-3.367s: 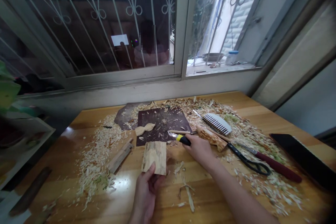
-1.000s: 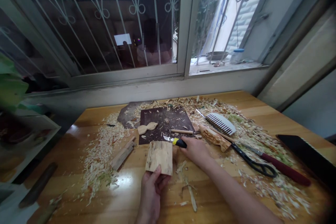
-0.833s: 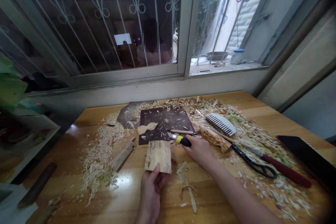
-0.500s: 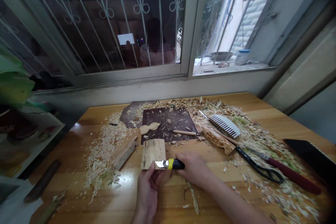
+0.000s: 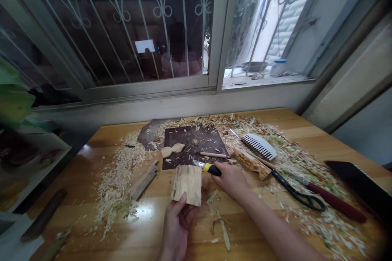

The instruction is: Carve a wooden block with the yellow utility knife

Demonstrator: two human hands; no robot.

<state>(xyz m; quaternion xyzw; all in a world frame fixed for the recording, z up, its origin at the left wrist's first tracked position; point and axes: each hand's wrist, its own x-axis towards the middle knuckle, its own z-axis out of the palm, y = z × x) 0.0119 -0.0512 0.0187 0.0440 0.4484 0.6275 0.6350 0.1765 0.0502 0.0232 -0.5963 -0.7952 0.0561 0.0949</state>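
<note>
A pale wood block (image 5: 187,183) is pinched at its near edge by my left hand (image 5: 180,220), thumb on top and fingers beneath. My right hand (image 5: 233,180) is closed around the black and yellow handle of a carving knife (image 5: 211,169). Its short blade points left, by the block's far right corner; whether it touches the wood I cannot tell. Behind the block lie a dark sheet (image 5: 196,138), a small carved wooden piece (image 5: 173,150) and a thin wooden-handled tool (image 5: 214,155).
Wood shavings (image 5: 113,187) cover much of the table (image 5: 147,232). To the right lie a partly carved wood piece (image 5: 251,163), a white comb (image 5: 259,146), black-handled scissors (image 5: 298,189), a dark red-handled tool (image 5: 337,202) and a black phone-like slab (image 5: 355,179). Wood strips (image 5: 143,181) sit left.
The knife has moved from the block's near edge to its far right corner, away from my left thumb. My left hand has shifted the block slightly right and tilted it.
</note>
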